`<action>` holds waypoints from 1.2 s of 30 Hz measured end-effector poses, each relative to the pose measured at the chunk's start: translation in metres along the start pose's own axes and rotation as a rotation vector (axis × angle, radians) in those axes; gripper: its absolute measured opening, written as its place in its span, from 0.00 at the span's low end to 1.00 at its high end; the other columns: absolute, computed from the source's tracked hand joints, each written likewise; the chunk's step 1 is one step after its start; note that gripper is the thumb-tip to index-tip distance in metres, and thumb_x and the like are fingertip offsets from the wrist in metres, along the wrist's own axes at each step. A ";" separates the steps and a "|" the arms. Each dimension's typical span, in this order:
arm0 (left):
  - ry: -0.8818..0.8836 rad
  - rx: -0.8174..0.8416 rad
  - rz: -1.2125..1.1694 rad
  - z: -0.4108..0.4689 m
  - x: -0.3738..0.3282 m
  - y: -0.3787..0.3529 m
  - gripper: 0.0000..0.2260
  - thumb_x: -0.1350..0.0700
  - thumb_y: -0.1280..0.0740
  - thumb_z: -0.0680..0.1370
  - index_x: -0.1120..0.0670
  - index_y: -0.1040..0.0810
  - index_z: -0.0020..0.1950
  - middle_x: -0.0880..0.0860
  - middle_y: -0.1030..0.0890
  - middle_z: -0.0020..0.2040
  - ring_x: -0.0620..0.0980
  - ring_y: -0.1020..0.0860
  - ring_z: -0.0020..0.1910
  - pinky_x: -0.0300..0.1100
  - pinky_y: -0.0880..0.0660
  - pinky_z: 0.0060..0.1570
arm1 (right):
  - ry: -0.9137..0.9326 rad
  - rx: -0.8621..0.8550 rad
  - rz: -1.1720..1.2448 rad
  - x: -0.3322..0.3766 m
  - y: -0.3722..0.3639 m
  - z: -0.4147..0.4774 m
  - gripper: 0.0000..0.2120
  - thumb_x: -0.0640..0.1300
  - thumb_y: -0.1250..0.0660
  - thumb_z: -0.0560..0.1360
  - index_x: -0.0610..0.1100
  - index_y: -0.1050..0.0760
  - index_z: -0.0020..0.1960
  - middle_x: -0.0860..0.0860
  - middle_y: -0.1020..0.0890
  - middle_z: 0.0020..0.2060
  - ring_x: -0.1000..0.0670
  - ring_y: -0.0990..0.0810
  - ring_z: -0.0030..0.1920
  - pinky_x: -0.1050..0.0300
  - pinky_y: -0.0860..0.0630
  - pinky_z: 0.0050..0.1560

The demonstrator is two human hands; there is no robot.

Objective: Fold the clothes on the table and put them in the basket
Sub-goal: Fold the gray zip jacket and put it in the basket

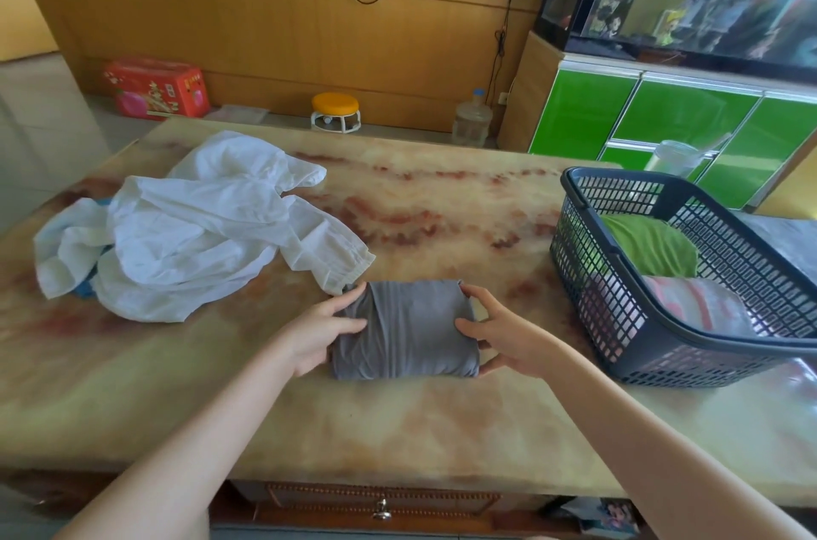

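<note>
A folded grey garment (411,329) lies on the marble-patterned table (442,203), near its front middle. My left hand (325,327) grips its left edge, thumb on top and fingers at the side. My right hand (499,334) grips its right edge the same way. A crumpled white garment (194,225) lies at the table's left, with a bit of blue cloth (86,287) under it. The dark plastic basket (628,256) stands at the right and holds a folded green item (645,245) and a folded pink-and-grey item (698,305).
A clear plastic cup (674,157) stands behind the basket. Beyond the table sit a red box (154,88), a small orange-topped stool (335,111) and a water jug (472,119) on the floor. A green cabinet (681,119) carrying an aquarium stands at the right.
</note>
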State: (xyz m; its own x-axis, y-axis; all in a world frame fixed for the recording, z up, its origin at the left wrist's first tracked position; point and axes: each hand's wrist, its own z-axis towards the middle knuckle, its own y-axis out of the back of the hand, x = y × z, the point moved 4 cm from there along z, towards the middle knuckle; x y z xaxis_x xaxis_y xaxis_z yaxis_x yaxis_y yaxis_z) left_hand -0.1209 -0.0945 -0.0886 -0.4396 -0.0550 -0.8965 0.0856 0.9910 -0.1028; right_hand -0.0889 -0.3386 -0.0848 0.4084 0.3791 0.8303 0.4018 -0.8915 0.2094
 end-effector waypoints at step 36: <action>-0.546 -0.085 0.248 0.045 -0.202 -0.225 0.38 0.65 0.22 0.64 0.54 0.31 0.72 0.51 0.33 0.73 0.52 0.31 0.68 0.50 0.32 0.66 | 0.245 -0.376 -0.151 0.150 0.259 -0.110 0.32 0.30 0.33 0.73 0.55 0.34 0.70 0.41 0.25 0.61 0.40 0.21 0.55 0.40 0.24 0.55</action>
State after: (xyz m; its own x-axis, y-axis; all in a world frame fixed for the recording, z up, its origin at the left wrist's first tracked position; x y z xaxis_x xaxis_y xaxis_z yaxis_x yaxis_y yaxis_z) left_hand -0.0109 -0.3122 0.0959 0.1085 0.1463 -0.9833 0.0453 0.9874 0.1519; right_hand -0.0135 -0.5396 0.1503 0.1446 0.4816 0.8644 0.0984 -0.8762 0.4718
